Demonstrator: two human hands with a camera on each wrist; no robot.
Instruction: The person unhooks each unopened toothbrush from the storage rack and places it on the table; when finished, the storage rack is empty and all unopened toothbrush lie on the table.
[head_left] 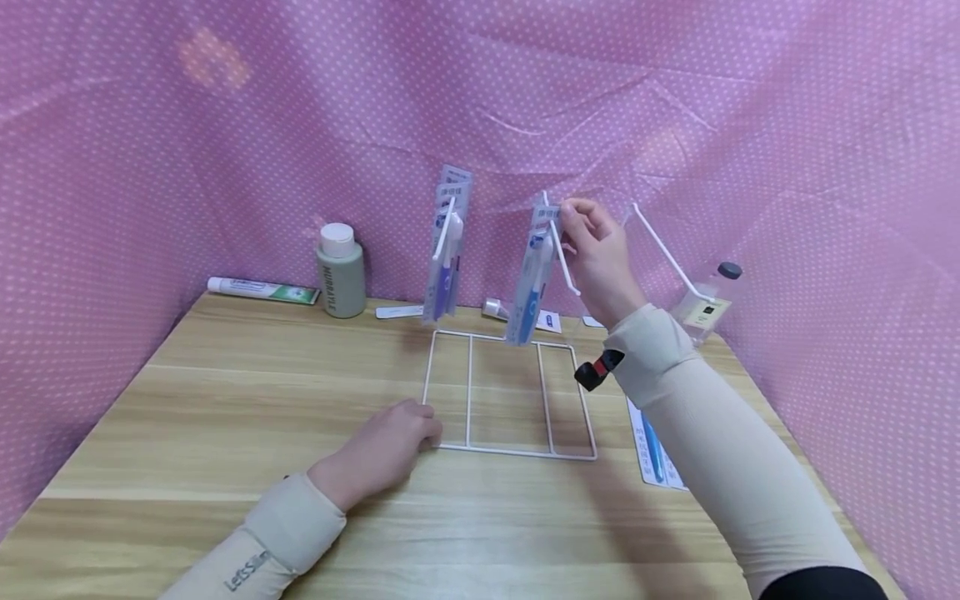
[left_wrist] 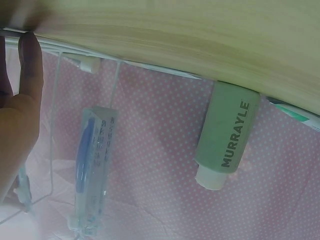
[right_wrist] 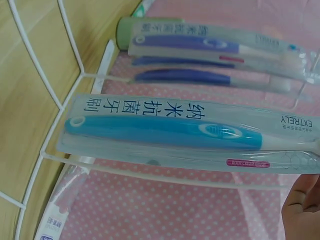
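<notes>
A white wire display rack (head_left: 469, 392) stands on the wooden table, its base flat and its prongs pointing forward. My right hand (head_left: 600, 258) pinches the top of a packaged light-blue toothbrush (head_left: 531, 292) at the middle prong. In the right wrist view that toothbrush (right_wrist: 165, 134) spans the picture, with fingertips at its brush-head end. Packaged purple-blue toothbrushes (head_left: 442, 283) hang from the left prong. Low at the base's front left corner, my left hand (head_left: 386, 450) grips the wire; its fingers (left_wrist: 31, 65) meet the frame in the left wrist view. The right prong (head_left: 671, 250) carries nothing.
A green MURRAYLE bottle (head_left: 343, 279) and a toothpaste tube (head_left: 262, 290) are at the back left. A clear bottle with a black cap (head_left: 705, 308) stands back right. Another packaged toothbrush (head_left: 654, 450) lies under the right forearm. Pink dotted cloth (head_left: 225, 150) surrounds the table.
</notes>
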